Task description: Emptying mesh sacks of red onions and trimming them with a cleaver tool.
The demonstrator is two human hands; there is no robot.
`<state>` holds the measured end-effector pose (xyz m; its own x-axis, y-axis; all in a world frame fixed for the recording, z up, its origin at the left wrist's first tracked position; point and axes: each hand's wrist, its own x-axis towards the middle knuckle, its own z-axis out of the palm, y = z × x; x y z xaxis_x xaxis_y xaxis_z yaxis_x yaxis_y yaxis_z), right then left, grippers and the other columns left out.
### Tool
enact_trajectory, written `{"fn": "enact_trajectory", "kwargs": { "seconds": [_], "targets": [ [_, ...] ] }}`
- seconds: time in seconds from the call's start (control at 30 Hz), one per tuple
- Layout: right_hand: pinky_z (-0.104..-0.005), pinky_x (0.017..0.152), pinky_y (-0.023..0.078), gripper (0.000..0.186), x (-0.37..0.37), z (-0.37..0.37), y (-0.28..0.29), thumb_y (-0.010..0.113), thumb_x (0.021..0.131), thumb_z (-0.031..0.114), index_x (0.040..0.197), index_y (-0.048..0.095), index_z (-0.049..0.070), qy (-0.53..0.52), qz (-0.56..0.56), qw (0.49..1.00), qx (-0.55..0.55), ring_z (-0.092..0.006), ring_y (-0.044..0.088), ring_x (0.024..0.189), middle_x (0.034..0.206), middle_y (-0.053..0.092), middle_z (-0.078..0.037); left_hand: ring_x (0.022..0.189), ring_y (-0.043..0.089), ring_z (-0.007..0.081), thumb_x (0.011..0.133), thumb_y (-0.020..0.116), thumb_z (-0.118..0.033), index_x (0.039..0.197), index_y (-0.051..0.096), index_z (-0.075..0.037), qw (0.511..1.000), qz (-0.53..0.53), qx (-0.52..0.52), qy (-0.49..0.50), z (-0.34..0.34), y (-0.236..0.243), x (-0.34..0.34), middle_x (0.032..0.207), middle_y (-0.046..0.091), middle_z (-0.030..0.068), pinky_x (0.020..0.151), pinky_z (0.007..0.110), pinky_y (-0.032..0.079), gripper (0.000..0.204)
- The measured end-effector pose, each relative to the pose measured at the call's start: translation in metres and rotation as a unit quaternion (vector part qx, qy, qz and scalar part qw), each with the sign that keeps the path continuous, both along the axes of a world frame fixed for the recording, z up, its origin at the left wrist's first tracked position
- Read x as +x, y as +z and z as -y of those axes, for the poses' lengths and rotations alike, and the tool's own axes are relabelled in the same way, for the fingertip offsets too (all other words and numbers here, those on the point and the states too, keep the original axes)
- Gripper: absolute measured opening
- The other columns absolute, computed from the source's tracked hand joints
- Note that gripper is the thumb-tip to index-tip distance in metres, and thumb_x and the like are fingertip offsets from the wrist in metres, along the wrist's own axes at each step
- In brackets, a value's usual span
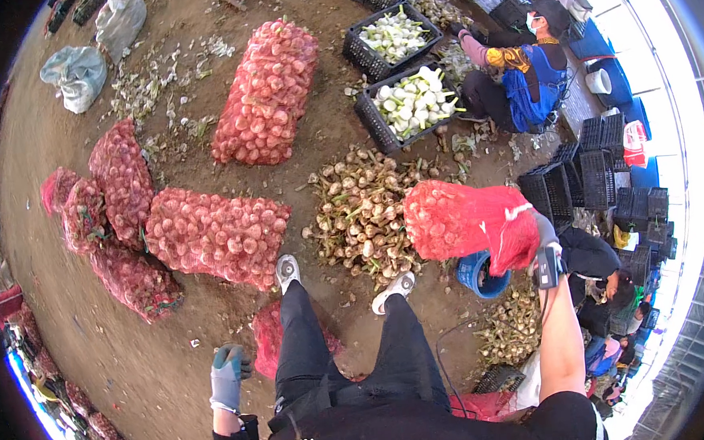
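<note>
My right hand (544, 231), in a grey glove, grips the gathered mouth of a red mesh sack (449, 220) at the right. Garlic bulbs fill the sack's lower part, which rests against a loose pile of garlic (359, 211) with stems on. My left hand (230, 369), also gloved, hangs low at the left with nothing in it, its fingers loosely apart. Closest to it is a red mesh sack (268, 338) on the ground, partly hidden behind my leg. A blue bucket (470, 276) stands just below the held sack.
Full garlic sacks (218, 236) lie at the left, another sack (268, 92) farther ahead. Black crates (371, 110) hold trimmed white garlic. A person (528, 72) in a blue apron sits beside them. Stacked crates (598, 177) and more people are at the right.
</note>
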<state>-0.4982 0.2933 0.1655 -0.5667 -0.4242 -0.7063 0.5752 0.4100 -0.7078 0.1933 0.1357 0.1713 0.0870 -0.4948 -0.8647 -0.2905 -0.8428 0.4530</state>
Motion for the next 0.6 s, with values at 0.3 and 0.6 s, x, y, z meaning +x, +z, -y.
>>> {"fn": "enact_trajectory", "kwargs": {
  "seconds": [0.3, 0.6],
  "targets": [
    [-0.0239, 0.062, 0.043, 0.031, 0.032, 0.009, 0.064, 0.061, 0.093, 0.029, 0.108, 0.068, 0.003, 0.05, -0.168, 0.981, 0.087, -0.0085, 0.053, 0.066, 0.073, 0.058, 0.003, 0.051, 0.052, 0.0106, 0.091, 0.058, -0.023, 0.093, 0.055, -0.008, 0.999, 0.032, 0.018, 0.01, 0.079, -0.002, 0.1, 0.069, 0.056, 0.0039, 0.043, 0.024, 0.04, 0.016],
    [-0.0264, 0.046, 0.036, 0.03, 0.004, -0.058, 0.083, 0.058, 0.095, 0.032, 0.096, 0.073, 0.006, 0.143, -0.246, 0.932, 0.223, -0.0088, 0.046, 0.048, 0.059, 0.056, 0.003, 0.056, 0.059, 0.0159, 0.092, 0.061, -0.025, 0.101, 0.057, -0.008, 1.0, -0.019, -0.002, 0.015, 0.029, -0.018, 0.117, 0.074, 0.062, 0.0079, 0.048, 0.028, 0.046, 0.02]
  ]
}}
